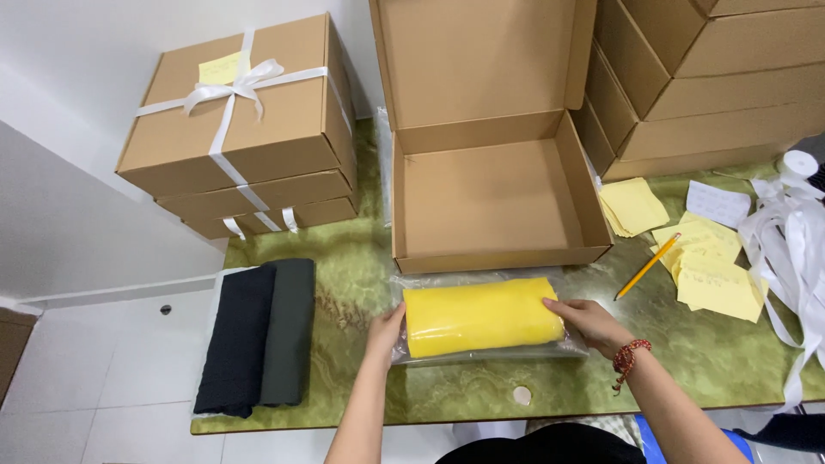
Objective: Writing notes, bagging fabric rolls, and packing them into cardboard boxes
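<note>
Your left hand point(386, 331) and right hand point(587, 321) reach forward with forearms angled inward, each clasping one end of the yellow folded cloth point(481, 315) in its clear plastic bag. It lies flat on the green bench point(352, 283), just in front of the open cardboard box point(490, 193).

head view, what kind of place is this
Probably a small gift-packing or order-packing station: ribbon-tied cardboard boxes stacked on a green table, an open box, loose white ribbon, and both hands on a bagged yellow cloth.
</note>
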